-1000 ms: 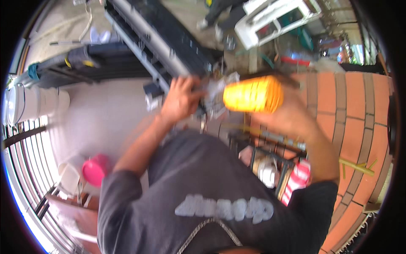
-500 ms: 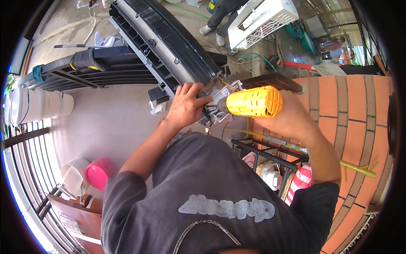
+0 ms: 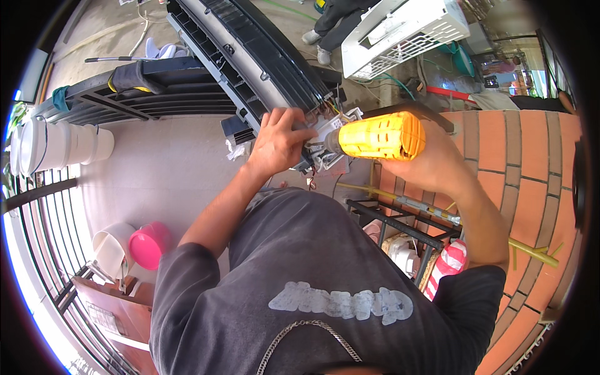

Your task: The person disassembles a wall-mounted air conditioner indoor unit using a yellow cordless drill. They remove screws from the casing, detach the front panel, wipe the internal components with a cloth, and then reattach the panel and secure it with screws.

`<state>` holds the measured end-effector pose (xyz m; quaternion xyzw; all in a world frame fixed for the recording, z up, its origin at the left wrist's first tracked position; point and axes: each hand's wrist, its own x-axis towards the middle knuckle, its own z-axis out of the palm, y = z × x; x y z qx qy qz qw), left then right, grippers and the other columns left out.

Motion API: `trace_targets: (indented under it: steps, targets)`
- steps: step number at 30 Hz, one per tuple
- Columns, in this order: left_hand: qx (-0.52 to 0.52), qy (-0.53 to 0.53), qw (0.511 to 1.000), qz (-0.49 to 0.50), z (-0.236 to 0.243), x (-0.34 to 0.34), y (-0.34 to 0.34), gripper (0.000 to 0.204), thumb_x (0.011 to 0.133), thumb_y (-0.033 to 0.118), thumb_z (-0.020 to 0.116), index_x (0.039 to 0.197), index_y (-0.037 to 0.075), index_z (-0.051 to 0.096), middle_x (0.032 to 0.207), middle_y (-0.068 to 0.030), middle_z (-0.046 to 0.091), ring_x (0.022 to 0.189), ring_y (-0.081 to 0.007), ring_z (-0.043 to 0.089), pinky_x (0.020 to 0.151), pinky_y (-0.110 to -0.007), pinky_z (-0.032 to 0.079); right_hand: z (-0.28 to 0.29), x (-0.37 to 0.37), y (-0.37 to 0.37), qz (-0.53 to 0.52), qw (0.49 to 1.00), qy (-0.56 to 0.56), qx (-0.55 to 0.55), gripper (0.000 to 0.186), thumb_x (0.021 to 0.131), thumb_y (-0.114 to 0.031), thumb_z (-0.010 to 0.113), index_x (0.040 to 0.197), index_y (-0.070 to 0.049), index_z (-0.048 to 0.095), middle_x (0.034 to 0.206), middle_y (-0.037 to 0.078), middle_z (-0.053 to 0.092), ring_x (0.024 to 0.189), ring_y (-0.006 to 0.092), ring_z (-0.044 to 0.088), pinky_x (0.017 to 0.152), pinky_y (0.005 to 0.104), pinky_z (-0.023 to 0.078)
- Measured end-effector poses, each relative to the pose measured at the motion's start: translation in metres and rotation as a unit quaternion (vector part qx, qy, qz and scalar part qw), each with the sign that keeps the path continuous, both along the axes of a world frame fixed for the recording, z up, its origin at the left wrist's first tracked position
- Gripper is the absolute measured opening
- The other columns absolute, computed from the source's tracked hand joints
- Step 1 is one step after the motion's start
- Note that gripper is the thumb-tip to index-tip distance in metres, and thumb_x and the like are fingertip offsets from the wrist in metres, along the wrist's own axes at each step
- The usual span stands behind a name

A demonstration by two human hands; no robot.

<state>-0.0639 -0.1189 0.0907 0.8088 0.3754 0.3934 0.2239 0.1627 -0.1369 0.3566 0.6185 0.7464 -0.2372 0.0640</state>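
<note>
Your right hand (image 3: 431, 156) wraps yellow plastic drill (image 3: 378, 137); left hand (image 3: 278, 142) on long black-and-grey plastic casing (image 3: 265, 65) left of it, can't tell if pinching. Looks like screwdriving; next needs drill steady.

Curled right grip (image 3: 431, 164), bent elbow (image 3: 492, 247)
</note>
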Motion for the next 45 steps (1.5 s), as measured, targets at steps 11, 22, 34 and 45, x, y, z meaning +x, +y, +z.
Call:
trace_targets:
  steps: [11,22,34,45]
  targets:
    - [0.015,-0.015,0.999,0.030,0.002,0.004,-0.012,0.050,0.080,-0.010,0.071,0.119,0.017,0.085,0.126,-0.0096,0.066,0.119,-0.0322,0.060,0.103,-0.044,0.050,-0.003,0.089,-0.058,0.059,0.960,0.158,0.226,0.034,0.086,-0.012,0.088,0.116,-0.002,0.077,0.107,0.010,0.081,0.085,0.0310,0.077,0.086,0.0410,0.059]
    - [-0.251,-0.172,0.862,0.405,-0.017,-0.023,-0.156,0.032,0.097,-0.003,0.064,0.125,0.008,0.075,0.117,-0.0112,0.070,0.107,-0.0222,0.067,0.093,-0.036,0.054,-0.179,0.171,-0.164,-0.190,0.823,0.518,-0.138,0.041,0.094,-0.010,0.084,0.130,0.000,0.067,0.095,0.009,0.077,0.081,0.0195,0.075,0.076,0.0369,0.063]
    - [-0.502,-0.133,0.835,0.180,0.042,-0.072,-0.336,0.065,0.089,0.032,0.091,0.140,0.003,0.063,0.126,-0.0145,0.073,0.120,-0.0241,0.068,0.106,-0.039,0.052,-0.212,-0.058,-0.191,0.217,0.912,0.246,-0.247,0.055,0.092,-0.044,0.083,0.136,-0.012,0.072,0.128,0.017,0.077,0.125,0.0390,0.070,0.108,0.0464,0.054]
    - [-0.353,-0.386,0.694,0.494,-0.038,-0.238,-0.539,0.070,0.080,0.040,0.098,0.132,0.000,0.073,0.120,-0.0081,0.075,0.114,-0.0166,0.068,0.098,-0.033,0.053,-0.232,-0.334,-0.286,0.274,0.857,0.200,-0.387,0.064,0.097,-0.044,0.082,0.143,-0.003,0.066,0.118,0.015,0.077,0.114,0.0232,0.072,0.098,0.0404,0.058]
